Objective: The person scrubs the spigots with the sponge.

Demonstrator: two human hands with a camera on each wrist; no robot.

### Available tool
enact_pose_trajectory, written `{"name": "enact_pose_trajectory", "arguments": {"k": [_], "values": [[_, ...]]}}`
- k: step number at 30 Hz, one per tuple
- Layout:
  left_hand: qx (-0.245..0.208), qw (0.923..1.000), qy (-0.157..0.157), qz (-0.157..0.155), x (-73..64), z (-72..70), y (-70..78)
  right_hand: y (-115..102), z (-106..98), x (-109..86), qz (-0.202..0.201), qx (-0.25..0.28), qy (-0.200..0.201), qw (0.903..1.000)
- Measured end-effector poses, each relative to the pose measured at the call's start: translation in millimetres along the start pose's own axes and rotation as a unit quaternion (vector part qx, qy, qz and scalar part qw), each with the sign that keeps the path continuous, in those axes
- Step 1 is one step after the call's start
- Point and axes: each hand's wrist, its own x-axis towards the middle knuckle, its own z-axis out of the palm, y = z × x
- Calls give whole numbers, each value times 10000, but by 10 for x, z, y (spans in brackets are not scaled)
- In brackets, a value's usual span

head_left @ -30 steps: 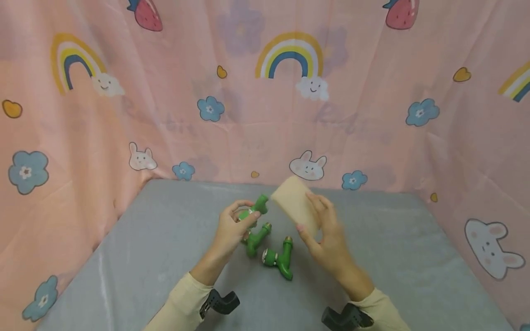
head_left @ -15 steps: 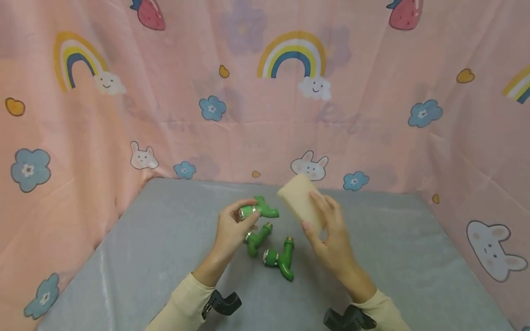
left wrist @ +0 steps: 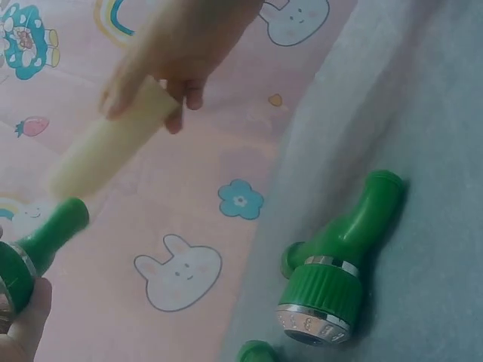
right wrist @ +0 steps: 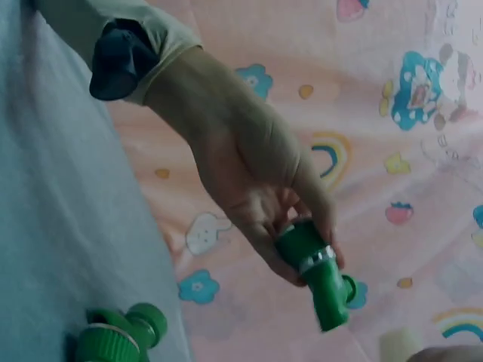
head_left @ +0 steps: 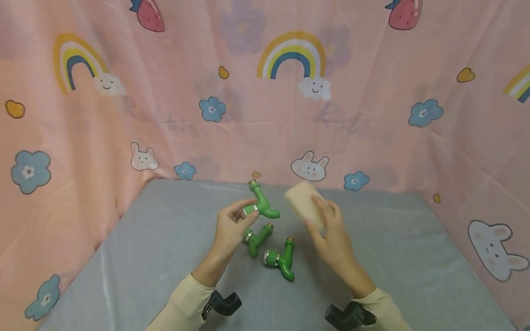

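My left hand [head_left: 229, 230] grips a green plastic tap [head_left: 263, 206] by its ribbed, silver-ringed knob, thumb on the near side. The tap is held up above the table, brass threaded end upward and spout to the right. In the right wrist view, the fingers wrap the knob of this tap [right wrist: 326, 290]. My right hand [head_left: 334, 239] holds a cream sponge-like block [head_left: 304, 202] between thumb and fingers, just right of the tap and apart from it. Below the hands, two similar green taps [head_left: 259, 240] [head_left: 286, 262] lie on the table.
A grey cloth [head_left: 165, 257] covers the table. Behind it and along both sides hangs a pink curtain [head_left: 265, 138] printed with rainbows, rabbits and flowers. Dark wrist mounts [head_left: 223, 303] sit at both cuffs.
My left hand has turned the tap, so its spout swings to the right and its threaded end comes up. The right hand has shifted a little rightward with the block. The lying taps stay put.
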Motion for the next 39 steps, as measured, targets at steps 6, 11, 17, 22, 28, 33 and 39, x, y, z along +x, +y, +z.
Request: {"name": "enact_pose_trajectory", "arguments": {"k": [6,11,17,22,28,33,39], "values": [[-297,9993,51,-233,15,-2,-3,-102,58,-64,-1110,665,-428,9907],[-563,9974,237,-373,34,-20,-3,0,124,-62,-587,459,-657,9951],[-717,9957,252,-522,16,-20,-31,176,58,9,114,614,-322,9975],[-956,9938,196,-539,18,-5,-33,83,49,-9,-1013,823,-102,9914],[-937,9943,-194,-478,23,-5,-18,58,135,-37,-1388,854,-366,9860],[-847,9948,-401,-391,19,9,-63,235,109,18,-744,765,104,9942],[-496,9966,-579,-304,20,12,-88,168,54,29,-1287,475,327,9900]]}}
